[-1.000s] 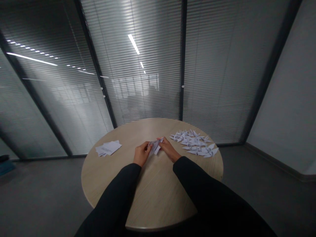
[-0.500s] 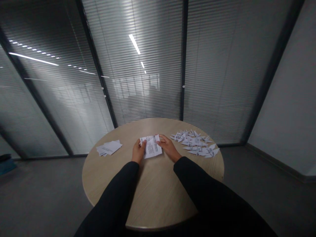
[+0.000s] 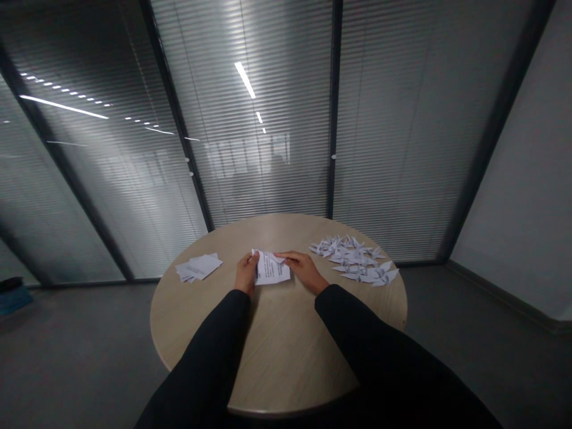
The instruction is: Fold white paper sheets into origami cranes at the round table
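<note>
Left hand (image 3: pixel 246 274) is pinching the printed sheet (image 3: pixel 271 268) at its left edge; right hand (image 3: pixel 304 268) is lying nearly open, pressing the far edge; sheet is sitting mid-table (image 3: pixel 286 357); uneven pressure could skew the crease, with paper cranes (image 3: pixel 355 261) just right of the sheet.

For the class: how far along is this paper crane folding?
Done: a heap of folded paper cranes on the right. In hand: a partly folded printed sheet, pressed by the left hand and right hand. Left: a small stack of unfolded printed sheets.
</note>
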Demonstrator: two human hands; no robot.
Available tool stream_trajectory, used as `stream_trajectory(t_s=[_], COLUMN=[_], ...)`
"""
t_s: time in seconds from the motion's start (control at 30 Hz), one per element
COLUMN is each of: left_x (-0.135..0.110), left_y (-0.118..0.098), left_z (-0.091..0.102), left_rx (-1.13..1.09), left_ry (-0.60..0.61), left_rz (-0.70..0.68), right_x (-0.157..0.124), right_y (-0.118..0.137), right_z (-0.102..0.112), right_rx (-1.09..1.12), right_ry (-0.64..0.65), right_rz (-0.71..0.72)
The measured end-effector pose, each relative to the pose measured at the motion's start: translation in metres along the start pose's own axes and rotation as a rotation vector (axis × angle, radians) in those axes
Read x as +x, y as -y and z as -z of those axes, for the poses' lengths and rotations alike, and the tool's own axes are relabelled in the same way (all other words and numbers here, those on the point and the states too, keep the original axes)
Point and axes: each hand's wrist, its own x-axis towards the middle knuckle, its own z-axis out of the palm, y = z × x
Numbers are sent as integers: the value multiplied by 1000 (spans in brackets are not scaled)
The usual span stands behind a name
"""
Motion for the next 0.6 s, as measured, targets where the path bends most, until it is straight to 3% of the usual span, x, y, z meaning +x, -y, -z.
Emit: stream_trajectory(t_s=[0.6], left_x=[0], left_y=[-4], left_z=[4], left_rx=[-67], left_ry=[27], left_rz=[86], right_x=[-5], right_y=[10], right_z=[0], right_rx=[-314], right_ry=[122], right_rz=[246])
